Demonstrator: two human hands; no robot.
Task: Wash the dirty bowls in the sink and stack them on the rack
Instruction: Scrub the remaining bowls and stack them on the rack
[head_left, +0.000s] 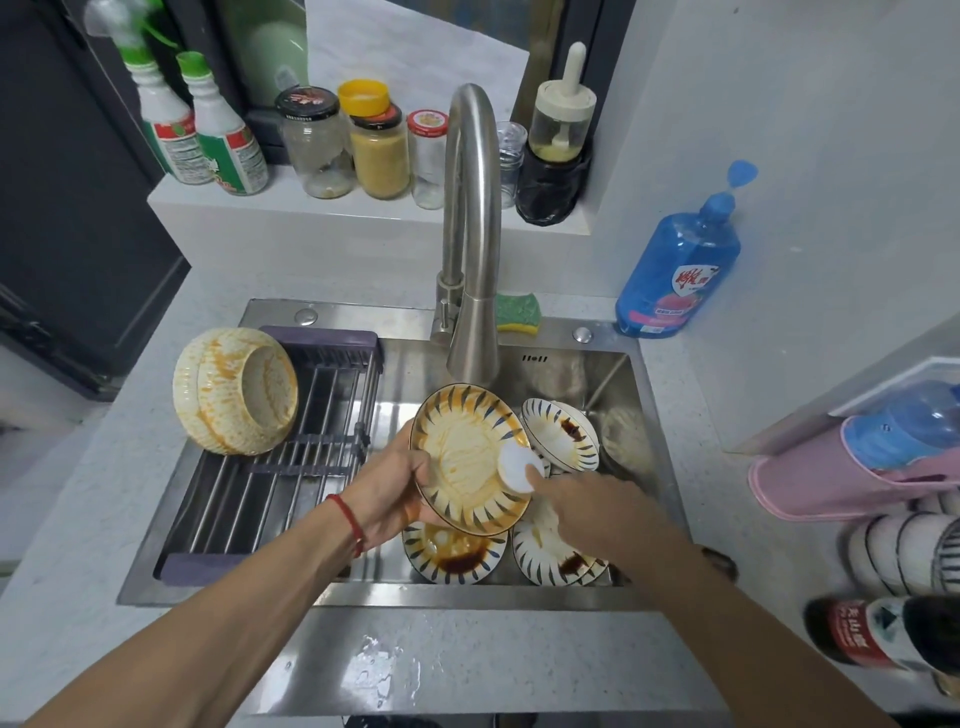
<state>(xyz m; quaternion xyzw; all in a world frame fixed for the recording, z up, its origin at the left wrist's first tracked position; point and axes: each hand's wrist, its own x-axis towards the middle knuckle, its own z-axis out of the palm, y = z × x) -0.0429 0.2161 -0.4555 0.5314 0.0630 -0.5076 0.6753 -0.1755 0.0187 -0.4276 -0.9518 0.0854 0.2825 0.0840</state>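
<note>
bowl held tilted over the sink, white pad on its rim

head view: the left hand grips a patterned bowl by its left edge, thumb on the inside of the rim and fingers curled behind it, so the bowl stands tilted with its smeared orange inside facing up towards the camera. a red string circles that wrist. the right hand reaches in from the right and pinches a round white scrubbing pad, which lies against the bowl's right rim. the bowl sits between the two hands, above the sink and just below the spout of the steel faucet.

under and around the held bowl lie more dirty bowls: one with a dark sauce pool just below the left wrist, another partly hidden under the right forearm, and a third leaning behind the pad. the right arm covers part of this pile.

over the left half of the sink lies a bar rack. on its far left end two stained bowls lie on their sides, nested, well apart from the hands.

a green and yellow sponge rests on the sink's back edge beside the faucet. a blue soap bottle stands on the counter to the right. jars line the ledge behind the faucet.
</note>
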